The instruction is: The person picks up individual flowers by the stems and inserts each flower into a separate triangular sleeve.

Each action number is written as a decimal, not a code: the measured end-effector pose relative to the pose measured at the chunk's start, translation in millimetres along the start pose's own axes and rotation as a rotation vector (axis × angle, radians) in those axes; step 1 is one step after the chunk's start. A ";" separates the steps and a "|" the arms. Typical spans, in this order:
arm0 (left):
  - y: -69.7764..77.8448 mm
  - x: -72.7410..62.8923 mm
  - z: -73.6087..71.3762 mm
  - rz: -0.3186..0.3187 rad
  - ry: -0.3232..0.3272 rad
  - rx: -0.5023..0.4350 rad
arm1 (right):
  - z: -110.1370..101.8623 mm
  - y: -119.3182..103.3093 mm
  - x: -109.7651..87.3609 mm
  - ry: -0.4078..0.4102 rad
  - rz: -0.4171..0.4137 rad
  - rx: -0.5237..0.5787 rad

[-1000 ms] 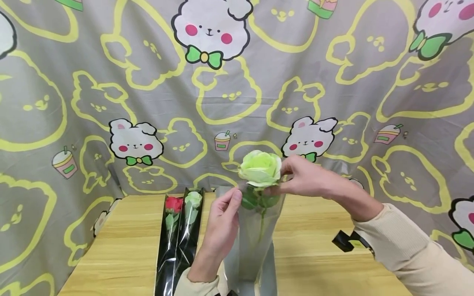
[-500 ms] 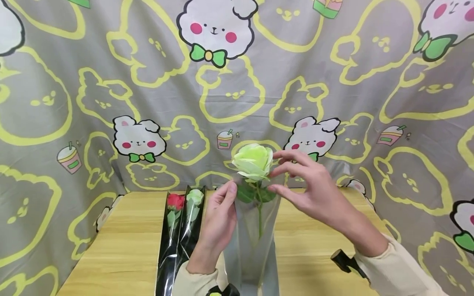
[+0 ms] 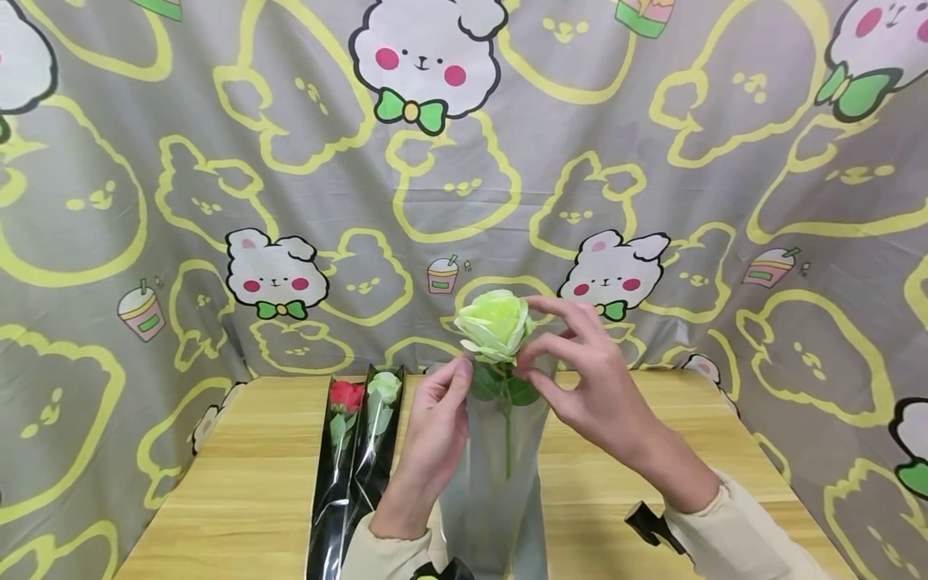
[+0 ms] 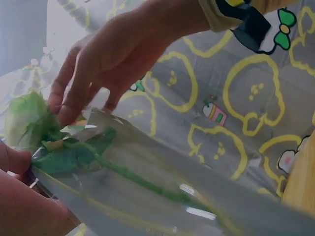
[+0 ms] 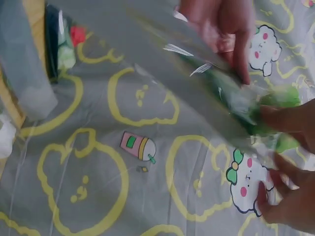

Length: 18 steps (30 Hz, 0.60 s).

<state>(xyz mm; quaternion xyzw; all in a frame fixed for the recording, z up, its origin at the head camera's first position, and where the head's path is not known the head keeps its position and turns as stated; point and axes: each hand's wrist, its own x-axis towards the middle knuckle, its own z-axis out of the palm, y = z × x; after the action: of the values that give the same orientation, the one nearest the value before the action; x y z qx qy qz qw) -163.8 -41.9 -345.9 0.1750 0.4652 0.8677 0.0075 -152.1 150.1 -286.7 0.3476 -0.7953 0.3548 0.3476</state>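
Observation:
A pale green artificial rose stands upright with its stem and leaves inside a clear flower sleeve; its bloom rises above the sleeve's mouth. My left hand pinches the sleeve's left upper edge between thumb and fingers. From the right, my right hand has its curled fingers at the bloom's side and base, thumb and a finger close together just under the petals. In the left wrist view, the green stem runs down through the clear film, and the right fingertips overlap the bloom's base.
Left of the hands lie a red rose and another pale green rose in black-backed clear sleeves on the wooden table. More greyish clear film lies under the held sleeve. A patterned grey curtain hangs behind.
My right hand drew back from the bloom with spread fingers, then came in again with fingers curled at its base. My left hand keeps its pinch on the sleeve.

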 end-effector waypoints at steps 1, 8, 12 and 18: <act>0.5 -0.3 0.3 -0.011 -0.015 0.005 | -0.4 0.1 -1.2 0.022 -0.008 0.010; 5.2 -3.2 -7.6 -0.118 -0.237 0.264 | -7.4 -1.0 4.6 0.135 0.126 0.236; 0.6 -0.9 -11.2 -0.153 -0.431 0.341 | -10.9 -3.1 11.3 0.139 0.161 0.272; -8.1 1.4 -11.7 -0.081 -0.506 0.339 | -16.7 -4.4 21.7 0.014 0.217 0.234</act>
<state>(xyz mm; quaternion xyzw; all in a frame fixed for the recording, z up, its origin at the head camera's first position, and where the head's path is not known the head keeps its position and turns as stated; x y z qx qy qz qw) -170.0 -46.5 -358.0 0.3657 0.5932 0.7056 0.1284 -154.7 154.6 -259.5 0.2952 -0.7789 0.4829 0.2701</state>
